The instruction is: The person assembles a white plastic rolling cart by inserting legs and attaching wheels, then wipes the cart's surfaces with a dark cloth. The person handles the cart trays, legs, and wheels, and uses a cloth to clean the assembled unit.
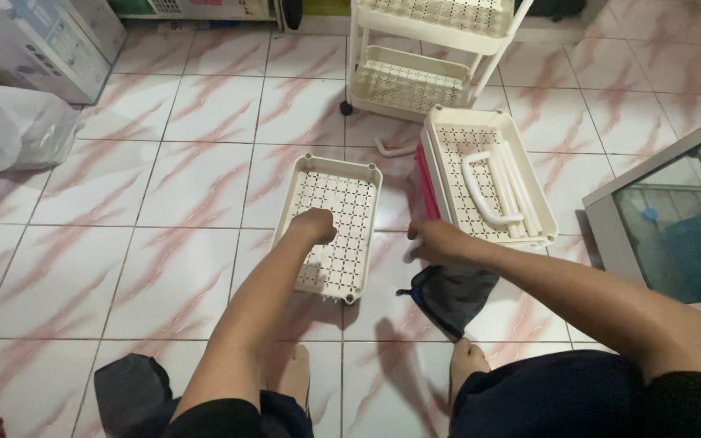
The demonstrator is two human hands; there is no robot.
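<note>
From the head camera, the person sat on the floor with both arms stretched forward. The left hand (315,225) was curled into a loose fist and pressed down inside a cream perforated tray (330,227) lying flat on the tiles; whether anything small was held inside that fist could not be told. The right hand (438,242) was closed around a short white part (410,251), only its end showing below the knuckles, just beside the tray's right rim. Directly under that hand lay a dark cloth bag (450,294).

To the right, a second cream tray (488,174) rested tilted on something pink (426,180), holding a white curved handle (480,193) and a few white tubes (517,191). Farther off stood a partly built white trolley (427,57) on castors, and a loose curved white piece (393,149) lay on the floor between it and the trays.

As a judgement, the tilted tray seemed the weak spot: a knock from the right forearm could tip it and send the tubes rolling over the smooth tiles. Pushing hard on the thin lattice floor of the near tray could also flex or crack it.

The surface was glossy white tile veined with pink, with dark grout lines. A white plastic bag (14,126) and a cardboard box (42,45) sat far left; a glass-fronted cabinet (675,219) stood at the right.
</note>
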